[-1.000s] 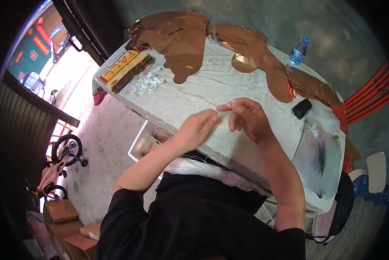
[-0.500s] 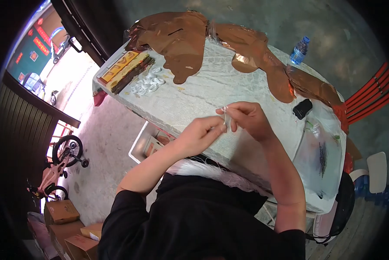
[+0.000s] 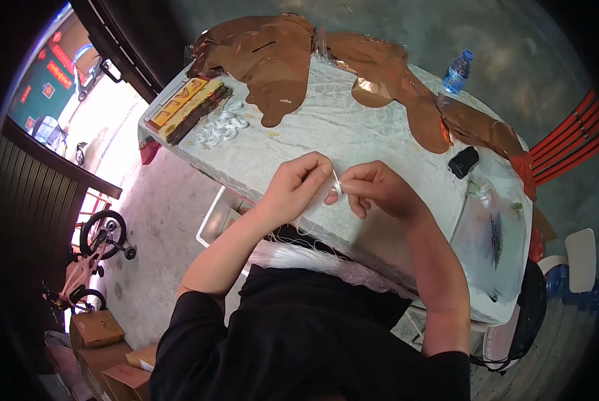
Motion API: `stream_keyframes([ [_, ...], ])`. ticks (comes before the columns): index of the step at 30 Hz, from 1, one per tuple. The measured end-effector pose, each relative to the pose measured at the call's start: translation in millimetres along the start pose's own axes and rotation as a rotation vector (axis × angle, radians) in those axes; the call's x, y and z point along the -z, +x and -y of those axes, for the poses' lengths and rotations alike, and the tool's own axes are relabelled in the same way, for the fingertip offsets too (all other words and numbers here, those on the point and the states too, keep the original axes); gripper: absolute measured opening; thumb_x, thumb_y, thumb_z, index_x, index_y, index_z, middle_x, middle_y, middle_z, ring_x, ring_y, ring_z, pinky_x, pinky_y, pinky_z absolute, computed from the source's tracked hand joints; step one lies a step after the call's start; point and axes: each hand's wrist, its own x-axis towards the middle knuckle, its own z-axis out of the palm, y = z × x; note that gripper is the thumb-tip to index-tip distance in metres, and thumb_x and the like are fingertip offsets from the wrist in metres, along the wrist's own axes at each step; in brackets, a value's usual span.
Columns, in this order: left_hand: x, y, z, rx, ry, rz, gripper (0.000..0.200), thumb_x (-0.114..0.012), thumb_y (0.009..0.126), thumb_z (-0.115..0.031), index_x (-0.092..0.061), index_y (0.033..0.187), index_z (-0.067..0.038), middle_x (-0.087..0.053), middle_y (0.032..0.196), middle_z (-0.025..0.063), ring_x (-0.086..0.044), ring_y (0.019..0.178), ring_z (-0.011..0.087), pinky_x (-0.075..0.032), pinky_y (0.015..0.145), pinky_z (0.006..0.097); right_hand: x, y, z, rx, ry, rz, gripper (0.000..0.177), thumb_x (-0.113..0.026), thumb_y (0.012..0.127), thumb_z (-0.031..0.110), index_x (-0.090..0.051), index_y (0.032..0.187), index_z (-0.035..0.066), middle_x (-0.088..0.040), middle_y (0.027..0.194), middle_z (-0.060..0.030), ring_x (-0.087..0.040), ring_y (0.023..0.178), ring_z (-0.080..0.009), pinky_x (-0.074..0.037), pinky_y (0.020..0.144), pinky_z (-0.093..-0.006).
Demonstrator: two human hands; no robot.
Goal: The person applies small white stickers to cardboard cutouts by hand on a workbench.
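Hands (image 3: 294,189) (image 3: 383,192) on white strand (image 3: 337,182) near table edge (image 3: 227,177), broad tablecloth (image 3: 326,134) beyond

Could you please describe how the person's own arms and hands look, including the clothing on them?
The person wears a black top with short, plain black sleeves, leaving the forearms bare. The left hand and right hand are ungloved; no watch or bracelet shows.

Looks like a front room in somebody's home pulling double duty as a workspace, tbh. Bare concrete floor (image 3: 159,207), bike (image 3: 86,257) parked near a slatted brown panel (image 3: 36,194), cardboard boxes (image 3: 98,328) piled up, doorway (image 3: 109,123) open to bright outdoors, plus a cloth-covered table (image 3: 353,134) with shiny brown foil (image 3: 279,73) and white loops (image 3: 225,127).
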Motion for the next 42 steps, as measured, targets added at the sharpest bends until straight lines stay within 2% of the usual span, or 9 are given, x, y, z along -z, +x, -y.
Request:
stream_keyframes([
  [6, -1, -3, 4, -0.004, 0.297, 0.195, 0.017, -0.045, 0.089, -0.016, -0.051, 0.080, -0.003, -0.046, 0.068, -0.0021, -0.043, 0.061, 0.0054, -0.038, 0.063, 0.0224, -4, 5, 3, 0.136, 0.030, -0.365, 0.022, -0.049, 0.084, 0.022, -0.061, 0.081, 0.003, -0.053, 0.054, 0.0006, -0.047, 0.047, -0.0057, -0.034, 0.046, -0.0186],
  [9, 3, 4, 4, -0.153, 0.192, 0.080, 0.017, -0.045, 0.089, -0.017, -0.052, 0.081, -0.003, -0.047, 0.066, -0.0037, -0.043, 0.062, 0.0038, -0.037, 0.058, 0.0194, 2, 3, -1, 0.047, -0.093, -0.161, 0.022, -0.049, 0.084, 0.021, -0.061, 0.086, 0.002, -0.056, 0.061, -0.0010, -0.048, 0.049, -0.0057, -0.035, 0.047, -0.0185],
  [12, 11, 6, 1, 0.026, 0.108, 0.105, 0.019, -0.047, 0.088, -0.017, -0.053, 0.080, -0.002, -0.049, 0.072, -0.0023, -0.043, 0.070, 0.0050, -0.038, 0.065, 0.0208, 0, -2, 4, 0.136, 0.065, 0.043, 0.022, -0.049, 0.084, 0.020, -0.060, 0.090, 0.001, -0.057, 0.065, -0.0013, -0.047, 0.049, -0.0055, -0.035, 0.048, -0.0183],
  [19, 10, 3, -8, -0.003, 0.003, 0.104, 0.016, -0.047, 0.088, -0.015, -0.054, 0.081, -0.003, -0.053, 0.073, -0.0005, -0.046, 0.072, 0.0057, -0.039, 0.067, 0.0216, -6, 3, 2, 0.142, -0.094, -0.290, 0.022, -0.045, 0.085, 0.014, -0.059, 0.090, -0.002, -0.055, 0.064, -0.0030, -0.047, 0.051, -0.0065, -0.037, 0.050, -0.0200],
  [22, 10, 6, 3, -0.019, 0.065, 0.100, 0.017, -0.046, 0.088, -0.015, -0.053, 0.080, -0.002, -0.051, 0.071, -0.0015, -0.044, 0.068, 0.0048, -0.037, 0.064, 0.0193, -2, 0, 1, 0.150, 0.089, 0.075, 0.022, -0.048, 0.085, 0.017, -0.059, 0.094, 0.000, -0.057, 0.069, -0.0018, -0.047, 0.052, -0.0054, -0.037, 0.049, -0.0191],
  [25, 4, -1, 6, 0.013, 0.203, 0.132, 0.017, -0.045, 0.088, -0.015, -0.053, 0.080, -0.002, -0.050, 0.070, -0.0024, -0.042, 0.066, 0.0046, -0.036, 0.061, 0.0183, -10, 0, 8, 0.219, 0.197, -0.225, 0.022, -0.044, 0.085, 0.015, -0.058, 0.092, -0.002, -0.053, 0.059, -0.0019, -0.046, 0.050, -0.0064, -0.037, 0.050, -0.0206],
  [32, 8, 5, 9, 0.015, 0.023, -0.025, 0.015, -0.047, 0.087, -0.013, -0.053, 0.079, -0.002, -0.050, 0.069, -0.0020, -0.042, 0.065, 0.0046, -0.036, 0.060, 0.0181, 2, 2, -2, 0.025, -0.029, -0.004, 0.025, -0.047, 0.085, 0.021, -0.059, 0.093, 0.001, -0.054, 0.062, -0.0017, -0.047, 0.048, -0.0065, -0.036, 0.047, -0.0189],
  [37, -4, -2, 19, 0.055, 0.195, 0.106, 0.017, -0.047, 0.088, -0.016, -0.053, 0.080, -0.002, -0.048, 0.067, -0.0035, -0.041, 0.060, 0.0033, -0.034, 0.052, 0.0182, -5, 6, -2, 0.187, 0.222, -0.242, 0.023, -0.044, 0.086, 0.014, -0.058, 0.094, -0.001, -0.056, 0.064, -0.0035, -0.047, 0.048, -0.0071, -0.037, 0.047, -0.0197],
  [42, -7, 0, 6, -0.197, 0.513, -0.025, 0.011, -0.053, 0.080, -0.011, -0.056, 0.079, -0.001, -0.052, 0.063, 0.0110, -0.052, 0.056, 0.0199, -0.040, 0.052, 0.0292, -6, 10, -10, 0.188, -0.037, -0.276, 0.018, -0.048, 0.083, 0.010, -0.059, 0.093, -0.002, -0.056, 0.066, -0.0019, -0.049, 0.050, -0.0066, -0.037, 0.047, -0.0195],
])
